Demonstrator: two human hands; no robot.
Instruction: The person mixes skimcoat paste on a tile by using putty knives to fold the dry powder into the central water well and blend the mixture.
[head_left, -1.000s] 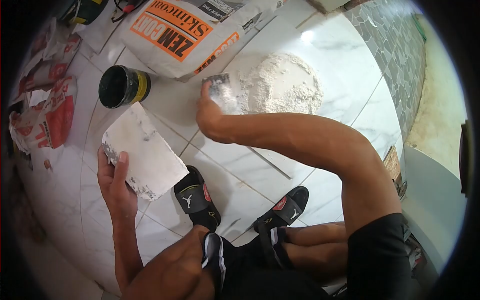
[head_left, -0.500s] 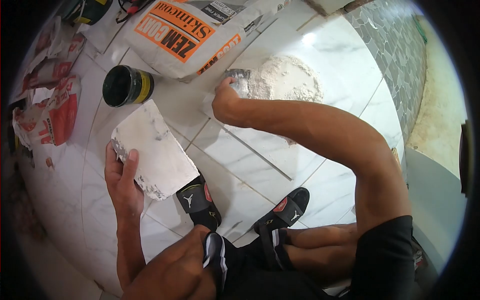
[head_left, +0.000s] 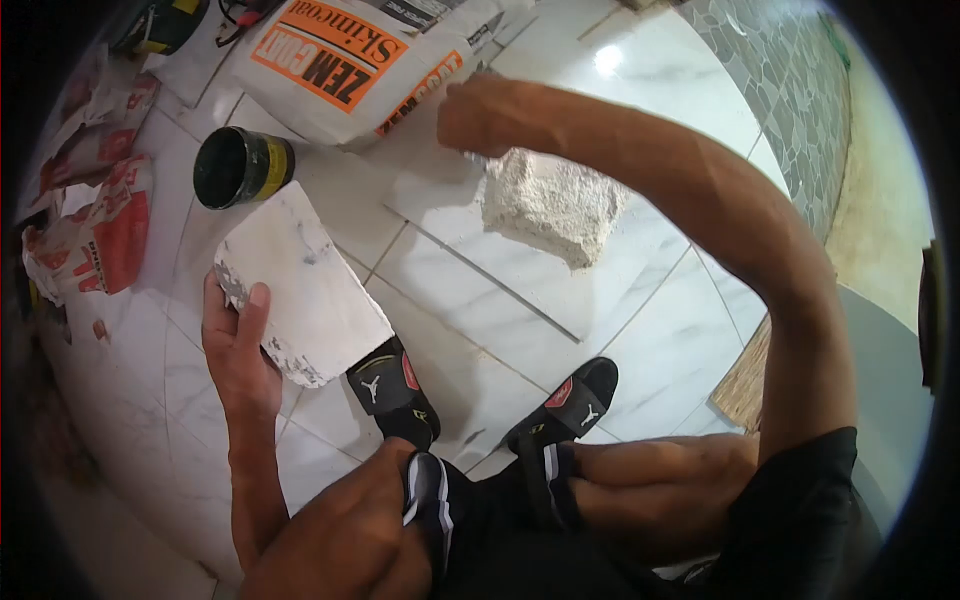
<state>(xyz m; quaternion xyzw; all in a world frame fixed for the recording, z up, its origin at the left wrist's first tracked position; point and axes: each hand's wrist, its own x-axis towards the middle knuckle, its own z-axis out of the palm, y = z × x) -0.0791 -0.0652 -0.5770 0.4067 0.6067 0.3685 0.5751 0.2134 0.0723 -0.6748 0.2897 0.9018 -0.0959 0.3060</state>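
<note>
A white-coated rectangular board point(head_left: 300, 285) is gripped along its left edge by my left hand point(head_left: 240, 335), thumb on top. My right hand point(head_left: 475, 118) is closed on a metal scraper point(head_left: 482, 156), mostly hidden beneath the hand and forearm. It is at the upper left of a pile of off-white powder point(head_left: 550, 205), which lies on a marble-patterned tile point(head_left: 450, 230). Part of the pile is hidden under my right forearm. Close to the board's top corner is a dark open tub point(head_left: 225, 168) with a yellow label.
A Zemcoat Skimcoat bag point(head_left: 350, 60) lies beyond the tub. Torn red and white bags point(head_left: 120, 230) are at the left, with another dark container point(head_left: 165, 22) above them. My sandaled feet are on the tiled floor, and a wooden piece point(head_left: 745, 380) is at the right.
My right hand has moved with the scraper away from me, to the upper side of the powder. The powder's near edge now looks straighter and more heaped. My left hand still holds the board.
</note>
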